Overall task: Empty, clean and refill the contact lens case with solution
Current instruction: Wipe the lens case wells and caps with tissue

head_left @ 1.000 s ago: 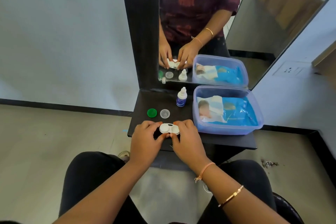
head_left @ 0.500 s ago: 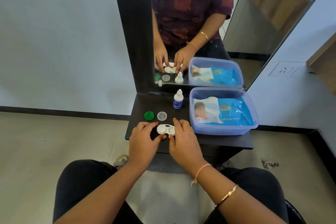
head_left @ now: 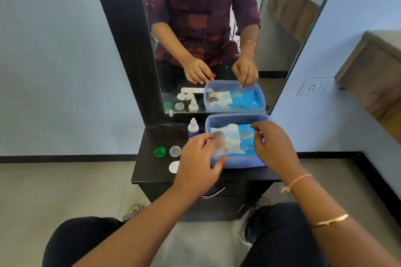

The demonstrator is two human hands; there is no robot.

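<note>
The white contact lens case (head_left: pixel 173 167) lies on the black shelf (head_left: pixel 149 171), mostly hidden behind my left hand (head_left: pixel 198 165). That hand hovers with its fingers spread at the left edge of the blue plastic box (head_left: pixel 238 163), holding nothing. My right hand (head_left: pixel 272 146) is over the box's right side, fingers apart above the blue wipes packet (head_left: pixel 233 142) inside. A green cap (head_left: pixel 160 151) and a clear cap (head_left: pixel 175 151) lie left of the case. The small solution bottle (head_left: pixel 193 128) stands upright behind them.
A tall mirror (head_left: pixel 206 28) in a black frame rises behind the shelf and reflects the hands and objects. A drawer handle (head_left: pixel 213 193) sits under the shelf. A wall socket (head_left: pixel 313 86) is on the right wall. My knees flank the cabinet.
Both hands let go of the lens case, which now lies on the shelf, and moved right and up to the blue box. The camera tilted upward.
</note>
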